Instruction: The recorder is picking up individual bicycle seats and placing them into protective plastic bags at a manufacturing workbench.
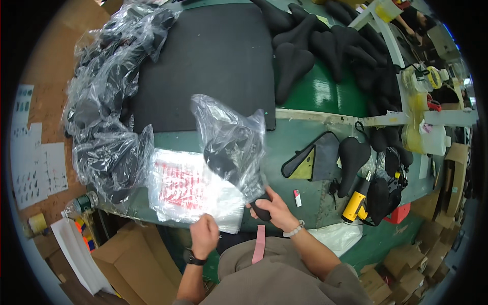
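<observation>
My right hand (274, 208) grips the narrow nose of a black bicycle saddle (262, 207). A clear plastic bag (229, 122) covers the saddle's wide end and stands up loosely beyond it. My left hand (205, 235) is closed in a fist at the front edge of a stack of flat clear bags with red print (180, 185); whatever its fingers may hold is hidden. To the left, several bagged saddles (112, 168) lie heaped in crinkled plastic. Unbagged black saddles (295, 61) are piled at the far right.
A black mat (208, 61) covers the table's far middle. Right of my hands are a small white-and-red lighter (297, 198), a grey-and-yellow triangular pouch (311, 160), a loose saddle (353, 157) and a yellow heat gun (355, 206). Cardboard boxes (132, 254) stand below left; a bottle (81, 203) sits nearby.
</observation>
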A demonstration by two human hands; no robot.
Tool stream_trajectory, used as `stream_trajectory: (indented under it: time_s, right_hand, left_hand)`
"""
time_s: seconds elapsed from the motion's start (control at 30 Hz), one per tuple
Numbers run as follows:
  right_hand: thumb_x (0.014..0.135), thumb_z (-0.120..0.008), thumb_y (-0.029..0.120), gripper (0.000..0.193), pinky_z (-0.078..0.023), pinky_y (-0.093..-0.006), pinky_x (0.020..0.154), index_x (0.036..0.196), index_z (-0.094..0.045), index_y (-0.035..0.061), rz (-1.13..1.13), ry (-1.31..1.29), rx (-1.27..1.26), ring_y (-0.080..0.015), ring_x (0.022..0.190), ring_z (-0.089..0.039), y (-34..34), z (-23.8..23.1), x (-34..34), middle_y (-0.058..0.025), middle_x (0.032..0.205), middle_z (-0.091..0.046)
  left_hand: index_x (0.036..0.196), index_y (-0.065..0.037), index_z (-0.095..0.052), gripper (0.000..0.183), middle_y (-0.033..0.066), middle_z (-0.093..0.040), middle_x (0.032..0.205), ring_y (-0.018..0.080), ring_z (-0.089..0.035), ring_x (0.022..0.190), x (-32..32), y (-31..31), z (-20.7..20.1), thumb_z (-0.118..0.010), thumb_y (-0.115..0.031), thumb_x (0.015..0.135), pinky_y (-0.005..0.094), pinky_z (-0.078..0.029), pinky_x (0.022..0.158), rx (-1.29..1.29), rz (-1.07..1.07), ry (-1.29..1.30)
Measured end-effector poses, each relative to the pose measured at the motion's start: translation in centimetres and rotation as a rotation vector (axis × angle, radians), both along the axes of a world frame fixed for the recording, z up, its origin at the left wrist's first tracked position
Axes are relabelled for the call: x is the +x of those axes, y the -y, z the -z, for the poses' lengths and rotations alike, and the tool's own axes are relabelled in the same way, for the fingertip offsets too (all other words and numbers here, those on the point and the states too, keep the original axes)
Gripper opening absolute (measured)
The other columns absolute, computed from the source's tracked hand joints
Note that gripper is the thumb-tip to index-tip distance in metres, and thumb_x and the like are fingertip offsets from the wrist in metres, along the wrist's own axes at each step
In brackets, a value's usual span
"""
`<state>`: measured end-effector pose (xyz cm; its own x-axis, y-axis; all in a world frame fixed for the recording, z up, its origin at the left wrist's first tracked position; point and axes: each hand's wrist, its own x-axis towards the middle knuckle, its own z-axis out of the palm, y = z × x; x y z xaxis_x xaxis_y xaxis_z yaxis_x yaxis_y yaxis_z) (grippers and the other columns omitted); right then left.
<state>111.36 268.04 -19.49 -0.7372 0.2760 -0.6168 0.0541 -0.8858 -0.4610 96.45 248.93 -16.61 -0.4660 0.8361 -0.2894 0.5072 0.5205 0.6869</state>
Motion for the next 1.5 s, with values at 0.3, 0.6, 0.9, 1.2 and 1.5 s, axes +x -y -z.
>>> stream_trajectory:
  time_s: [0.3,0.6,0.9,1.2,1.5]
  right_hand:
    - [0.095,-0.063,0.034,0.074,-0.052,-0.0286,0.073,0.149,-0.029,-0.0025,-0.048,0.023,0.509,-0.0122,0.082,-0.061,0.7,3.7,-5.1,-0.0116,0.104,-0.065]
    - [0.09,-0.069,0.028,0.046,-0.053,-0.0337,0.077,0.124,-0.058,-0.001,0.082,0.419,0.911,-0.0189,0.083,-0.067,-15.8,7.7,-4.8,-0.01,0.091,-0.071]
    - [0.076,-0.075,0.035,0.09,-0.044,-0.0439,0.103,0.141,-0.034,-0.0121,0.364,0.888,1.073,-0.0425,0.119,-0.055,-31.2,17.0,-12.5,-0.0304,0.128,-0.056]
    - [0.078,-0.071,0.009,0.077,-0.049,-0.0309,0.09,0.145,-0.035,-0.0054,0.257,0.439,0.699,-0.0183,0.103,-0.059,-13.7,4.6,-1.3,-0.0133,0.12,-0.061]
    - [0.069,-0.07,0.003,0.088,-0.044,-0.0325,0.101,0.146,-0.029,-0.0088,0.052,0.48,0.747,-0.0213,0.118,-0.054,-4.2,-4.2,5.4,-0.0169,0.133,-0.052]
  left_hand:
    - [0.133,-0.001,-0.049,0.047,0.0096,-0.056,0.13,0.0229,-0.055,0.116,1.4,-5.8,4.9,-0.035,-0.038,0.107,0.0357,-0.043,0.102,0.32,-0.879,0.908]
    - [0.147,-0.003,-0.037,0.075,0.0139,-0.04,0.15,0.0302,-0.042,0.134,-25.4,-11.0,1.4,-0.055,-0.054,0.095,0.0454,-0.035,0.113,0.922,-1.232,0.815]
    - [0.139,-0.002,-0.045,0.052,0.0134,-0.058,0.132,0.0214,-0.054,0.121,-9.6,-22.7,9.7,-0.06,-0.032,0.099,0.0381,-0.045,0.102,0.173,-0.388,0.629]
    - [0.154,-0.001,-0.012,0.105,0.02,-0.033,0.152,0.0302,-0.042,0.135,-3.8,-27.6,8.6,-0.082,-0.021,0.079,0.0415,-0.039,0.107,0.296,-0.364,0.491]
    - [0.142,0.001,-0.037,0.102,0.0206,-0.057,0.125,0.0314,-0.059,0.113,-2.9,-24.6,-2.8,-0.092,-0.027,0.061,0.0395,-0.049,0.097,0.227,0.015,0.273]
